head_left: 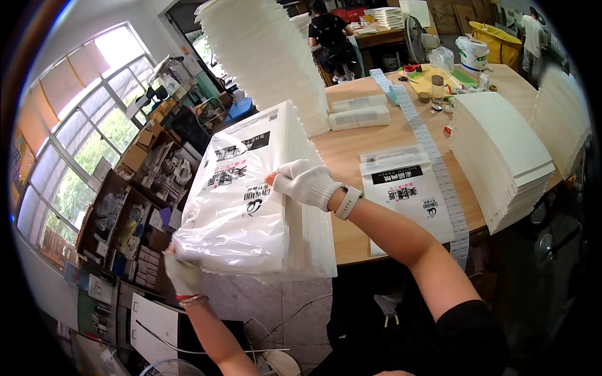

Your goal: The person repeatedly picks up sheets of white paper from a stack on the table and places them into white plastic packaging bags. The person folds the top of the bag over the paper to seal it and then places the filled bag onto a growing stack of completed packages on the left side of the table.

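A pack of white paper in a clear plastic bag with black printing lies on top of a pile of white sheets at the table's left side. My left hand, in a white fingerless glove, is closed at the bag's near left corner; its fingertips are partly blurred. My right hand, gloved alike, is curled closed on the bag's right side, with bare fingertips on the plastic. The plastic is wrinkled and shiny along the near end. Right of my right forearm, another printed bag lies flat on the table.
A tall stack of white sheets rises behind the pack. Two rolls lie beside it. A long measuring strip crosses the wooden table. More paper stacks stand right. Scissors, a jar and a bucket are farther back.
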A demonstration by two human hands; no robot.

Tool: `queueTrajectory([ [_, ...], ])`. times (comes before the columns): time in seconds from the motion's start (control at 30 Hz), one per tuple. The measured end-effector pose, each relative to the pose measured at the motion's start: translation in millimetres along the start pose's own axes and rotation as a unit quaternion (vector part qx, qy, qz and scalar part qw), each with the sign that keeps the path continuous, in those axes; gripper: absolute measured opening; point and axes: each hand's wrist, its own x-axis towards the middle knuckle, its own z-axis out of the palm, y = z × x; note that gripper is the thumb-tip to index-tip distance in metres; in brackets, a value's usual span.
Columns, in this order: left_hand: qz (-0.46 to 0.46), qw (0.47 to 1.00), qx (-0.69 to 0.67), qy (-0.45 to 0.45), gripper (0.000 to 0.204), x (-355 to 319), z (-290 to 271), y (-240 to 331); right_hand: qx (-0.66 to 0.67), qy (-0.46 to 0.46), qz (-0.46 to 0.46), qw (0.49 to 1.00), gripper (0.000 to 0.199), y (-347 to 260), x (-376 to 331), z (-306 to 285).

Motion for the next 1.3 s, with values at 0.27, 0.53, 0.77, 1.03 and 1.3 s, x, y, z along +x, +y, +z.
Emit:
queueTrajectory([
  [0.27, -0.279, 0.882, -0.353, 0.140, 0.029, -176, 110, -129, 0.211, 0.076, 0.001, 0.975, 0.022, 75, -123, -54],
  [0.53, -0.412, 0.875, -0.090, -0.239, 0.018, -324, 239, -103, -0.650, 0.278, 0.065, 0.704, 0.037, 126, -329, -287],
  [0.77, -0.280, 0.759, -0.272, -0.521, 0.013, -244, 352, 62, -0.572, 0.241, 0.088, 0.779, 0.017, 163, -362, -337],
  [1.03, -0.517, 0.376, -0.515, -0.570, 0.032, -199, 461, 253, -0.592, 0.125, -0.109, 0.788, 0.012, 61, -333, -209],
  [1.3, -0.225, 0.569, -0.445, -0.654, 0.069, -205, 397, 200, 0.145, 0.402, 0.289, 0.857, 0.030, 104, -446, -180],
])
